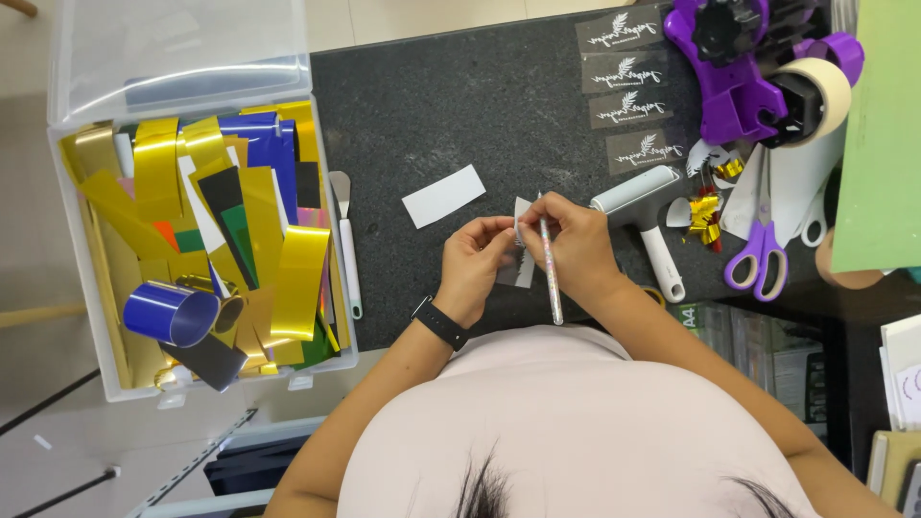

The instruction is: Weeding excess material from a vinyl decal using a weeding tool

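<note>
Small white sheet piece [521, 251]: largely covered by the fingers of both hands. Green flat board [883, 134]: cut off at top and right edges. Purple tape dispenser [739, 67]: cropped at top. Pale paper stack [902, 369]: cropped at right.

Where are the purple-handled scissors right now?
In the head view, the purple-handled scissors lie on the dark table at the person's right, between the white roller and the green sheet.
</note>
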